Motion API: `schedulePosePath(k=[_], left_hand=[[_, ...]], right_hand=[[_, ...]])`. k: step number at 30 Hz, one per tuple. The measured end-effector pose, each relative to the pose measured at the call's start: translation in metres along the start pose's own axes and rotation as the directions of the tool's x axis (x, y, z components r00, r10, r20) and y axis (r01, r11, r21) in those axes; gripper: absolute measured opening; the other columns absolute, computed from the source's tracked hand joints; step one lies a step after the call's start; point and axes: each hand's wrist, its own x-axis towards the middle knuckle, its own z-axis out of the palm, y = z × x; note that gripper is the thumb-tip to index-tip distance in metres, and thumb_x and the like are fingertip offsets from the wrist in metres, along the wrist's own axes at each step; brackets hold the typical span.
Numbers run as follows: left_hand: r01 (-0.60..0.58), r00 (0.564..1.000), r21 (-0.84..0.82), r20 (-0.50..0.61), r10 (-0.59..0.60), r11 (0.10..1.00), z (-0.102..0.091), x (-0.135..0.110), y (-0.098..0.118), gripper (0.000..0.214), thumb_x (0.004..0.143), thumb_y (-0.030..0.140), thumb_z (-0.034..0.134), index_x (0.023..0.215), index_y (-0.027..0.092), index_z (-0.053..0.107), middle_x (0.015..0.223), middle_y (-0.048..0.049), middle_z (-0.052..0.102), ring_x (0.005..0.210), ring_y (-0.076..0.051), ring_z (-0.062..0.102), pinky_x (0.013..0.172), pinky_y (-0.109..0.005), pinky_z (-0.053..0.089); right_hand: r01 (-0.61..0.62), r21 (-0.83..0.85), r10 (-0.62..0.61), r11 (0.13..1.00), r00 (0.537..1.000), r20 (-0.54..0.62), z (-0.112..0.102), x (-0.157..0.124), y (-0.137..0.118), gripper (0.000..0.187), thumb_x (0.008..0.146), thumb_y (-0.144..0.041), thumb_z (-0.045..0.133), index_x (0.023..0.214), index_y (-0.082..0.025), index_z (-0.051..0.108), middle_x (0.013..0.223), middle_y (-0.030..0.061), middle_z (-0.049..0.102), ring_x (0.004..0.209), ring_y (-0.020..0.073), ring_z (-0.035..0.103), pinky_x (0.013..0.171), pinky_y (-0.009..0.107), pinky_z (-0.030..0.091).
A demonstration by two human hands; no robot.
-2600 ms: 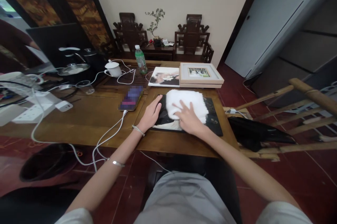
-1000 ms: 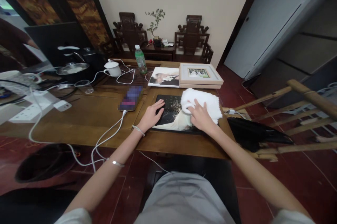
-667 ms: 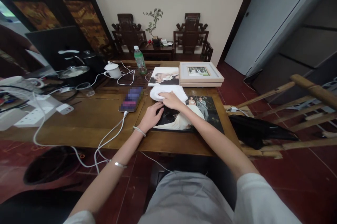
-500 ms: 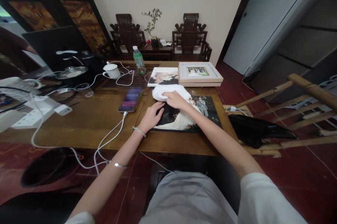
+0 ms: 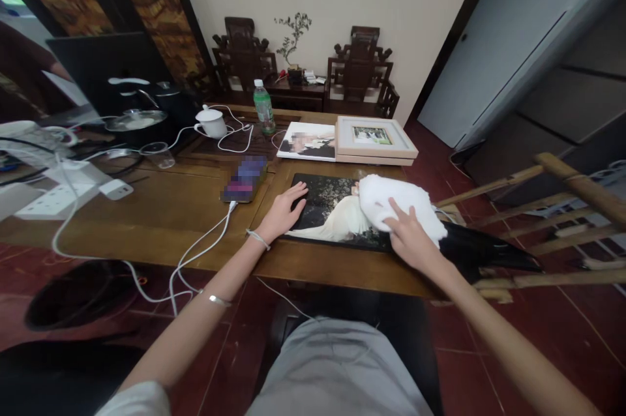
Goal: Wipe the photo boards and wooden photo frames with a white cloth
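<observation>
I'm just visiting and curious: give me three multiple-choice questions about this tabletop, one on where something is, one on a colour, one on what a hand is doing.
1. Where does the green bottle stand?
A. at the far edge of the table
B. on the floor
C. on the dark photo print

2. What colour is the cloth?
A. red
B. white
C. blue

3. What is the left hand doing?
A. lifting the cup
B. holding the phone
C. resting flat on the dark photo print

Answers:
1 A, it stands near the white cup, far from the person.
2 B, it is plain white under the right hand.
3 C, its fingers lie spread on the print's left edge.
</observation>
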Motion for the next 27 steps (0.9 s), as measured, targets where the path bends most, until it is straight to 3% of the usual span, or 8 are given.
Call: schedulePosePath(k=[3,6,10,13,16,18,23,27], left_hand=[[0.001,1.000,0.012,-0.004,-0.001,1.000,0.000,0.000,-0.001,0.041,0.092,0.031,0.045,0.120,0.008,0.064,0.134,-0.0154,0.056,0.131,-0.025,0.049,0.113,-0.043,0.035],[0.005,1.000,0.014,-0.012,-0.005,1.000,0.000,-0.001,-0.001,0.039,0.092,0.032,0.046,0.119,0.011,0.065,0.134,-0.0137,0.057,0.130,-0.024,0.049,0.113,-0.042,0.035],[0.000,1.000,0.011,-0.007,0.000,1.000,-0.001,-0.001,-0.002,0.039,0.092,0.031,0.046,0.118,0.009,0.065,0.134,-0.0150,0.057,0.130,-0.024,0.050,0.113,-0.042,0.036],[-0.004,1.000,0.008,-0.006,0.004,1.000,-0.001,-0.001,-0.003,0.040,0.092,0.031,0.046,0.118,0.008,0.064,0.133,-0.0159,0.057,0.130,-0.024,0.050,0.113,-0.042,0.036],[0.000,1.000,0.015,0.000,0.000,1.000,-0.002,0.000,-0.003,0.039,0.092,0.031,0.047,0.118,0.009,0.064,0.133,-0.0154,0.057,0.129,-0.024,0.050,0.113,-0.043,0.036],[0.006,1.000,0.023,0.007,-0.006,1.000,-0.002,0.000,-0.003,0.038,0.091,0.031,0.047,0.118,0.011,0.065,0.134,-0.0145,0.057,0.129,-0.025,0.050,0.113,-0.044,0.036],[-0.052,0.998,0.000,0.040,0.052,0.999,-0.005,0.000,0.000,0.039,0.091,0.025,0.043,0.124,0.014,0.061,0.136,-0.0105,0.056,0.133,-0.024,0.046,0.113,-0.044,0.035],[-0.016,1.000,0.016,0.022,0.016,1.000,-0.004,0.000,0.001,0.039,0.091,0.027,0.044,0.120,0.008,0.063,0.135,-0.0159,0.055,0.131,-0.025,0.048,0.113,-0.043,0.036]], right_hand=[[0.149,0.048,-0.151,0.988,0.987,0.049,-0.005,-0.030,-0.032,0.045,0.066,0.004,0.037,0.095,-0.015,0.065,0.147,0.0129,0.043,0.144,0.0347,0.017,0.106,0.073,0.016],[0.238,0.096,-0.247,0.966,0.965,0.091,-0.009,-0.030,-0.044,0.045,0.065,0.004,0.038,0.095,-0.016,0.065,0.147,0.0117,0.043,0.143,0.0322,0.019,0.109,0.070,0.016],[0.166,0.058,-0.171,0.984,0.981,0.095,-0.007,0.015,-0.031,0.045,0.073,0.001,0.036,0.105,-0.013,0.063,0.146,0.0162,0.043,0.142,0.0326,0.025,0.110,0.068,0.018],[0.047,-0.010,-0.046,0.999,0.995,0.090,-0.001,0.064,-0.024,0.049,0.076,-0.001,0.035,0.118,-0.010,0.059,0.148,0.0187,0.040,0.142,0.0377,0.021,0.104,0.074,0.020],[-0.002,-0.039,0.005,0.999,0.998,0.065,0.007,0.100,-0.037,0.054,0.076,-0.002,0.035,0.125,-0.011,0.055,0.150,0.0172,0.037,0.141,0.0419,0.018,0.097,0.080,0.020],[0.033,-0.029,-0.031,0.999,0.997,0.068,0.012,0.107,-0.058,0.056,0.076,-0.002,0.036,0.128,-0.014,0.054,0.151,0.0138,0.036,0.142,0.0410,0.017,0.099,0.080,0.018],[0.237,0.063,-0.243,0.969,0.962,0.124,0.014,0.057,-0.104,0.051,0.075,-0.001,0.039,0.118,-0.014,0.061,0.153,0.0103,0.034,0.143,0.0401,0.015,0.104,0.077,0.012],[0.298,0.151,-0.317,0.943,0.940,0.126,0.000,-0.001,-0.090,0.049,0.068,0.002,0.039,0.105,-0.016,0.066,0.150,0.0078,0.040,0.143,0.0346,0.020,0.109,0.071,0.016]])
